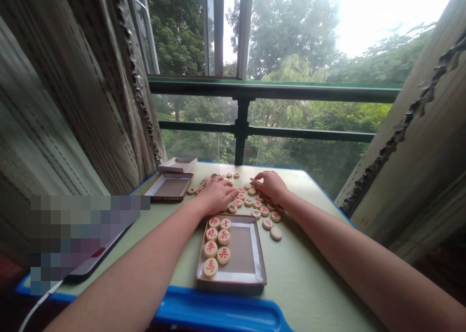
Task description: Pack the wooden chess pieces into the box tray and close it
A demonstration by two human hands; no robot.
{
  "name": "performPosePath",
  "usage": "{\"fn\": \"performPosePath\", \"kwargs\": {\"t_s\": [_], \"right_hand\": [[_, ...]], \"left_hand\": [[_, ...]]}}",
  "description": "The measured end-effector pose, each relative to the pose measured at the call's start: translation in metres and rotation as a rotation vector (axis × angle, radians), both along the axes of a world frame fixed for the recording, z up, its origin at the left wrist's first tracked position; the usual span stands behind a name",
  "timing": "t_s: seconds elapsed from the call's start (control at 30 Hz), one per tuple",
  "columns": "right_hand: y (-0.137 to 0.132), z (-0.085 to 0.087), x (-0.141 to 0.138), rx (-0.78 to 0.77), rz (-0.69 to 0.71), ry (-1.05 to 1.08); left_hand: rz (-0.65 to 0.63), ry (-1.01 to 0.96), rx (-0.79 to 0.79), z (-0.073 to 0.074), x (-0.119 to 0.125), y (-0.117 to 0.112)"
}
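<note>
Left fingers [230, 194] over pieces [257, 204] (some half-hidden)

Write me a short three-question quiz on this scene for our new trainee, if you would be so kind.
1. How many round pieces lie inside the near box?
2. True or false: the pieces in that box are lined up along its right side.
3. Where is the right hand?
A) Inside the near box
B) At the loose pieces beyond the near box
C) On the curtain

Key:
1. Seven: four in one column, three in the other.
2. False; they stand in two columns along its left side.
3. B
</note>
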State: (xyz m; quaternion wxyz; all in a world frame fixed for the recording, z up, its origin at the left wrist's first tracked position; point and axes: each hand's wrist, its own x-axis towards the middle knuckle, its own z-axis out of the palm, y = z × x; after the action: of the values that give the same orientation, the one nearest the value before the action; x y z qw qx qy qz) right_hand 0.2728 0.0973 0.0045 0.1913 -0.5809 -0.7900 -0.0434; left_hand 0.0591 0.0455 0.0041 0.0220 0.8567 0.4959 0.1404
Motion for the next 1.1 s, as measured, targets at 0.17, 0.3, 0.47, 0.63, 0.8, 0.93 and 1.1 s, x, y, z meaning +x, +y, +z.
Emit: {"fn": "performPosePath", "kwargs": {"t_s": [0.17,0.3,0.47,0.63,0.8,0.93,1.1], "right_hand": [[-0.003,-0.001,-0.004,0.010,0.057,0.040],[-0.006,-0.003,-0.010,0.003,0.161,0.003],[-0.007,-0.003,-0.011,0.011,0.190,-0.017],[-0.008,0.000,-0.012,-0.027,0.173,-0.029],[-0.009,0.000,-0.015,-0.031,0.129,0.029],[-0.011,0.002,-0.016,-0.107,0.124,0.175],[-0.012,0.002,-0.015,-0.144,0.133,0.290]], "left_hand": [[0.014,0.026,-0.054,-0.001,0.002,0.001],[0.000,0.019,-0.057,-0.002,0.002,0.001],[-0.016,0.000,-0.014,-0.004,0.000,0.001],[0.002,0.007,0.014,-0.003,0.000,0.000],[0.003,0.022,0.026,-0.001,0.001,0.000],[0.001,0.024,0.041,-0.002,0.001,0.000],[0.023,0.017,0.057,-0.004,0.001,0.002]]}}
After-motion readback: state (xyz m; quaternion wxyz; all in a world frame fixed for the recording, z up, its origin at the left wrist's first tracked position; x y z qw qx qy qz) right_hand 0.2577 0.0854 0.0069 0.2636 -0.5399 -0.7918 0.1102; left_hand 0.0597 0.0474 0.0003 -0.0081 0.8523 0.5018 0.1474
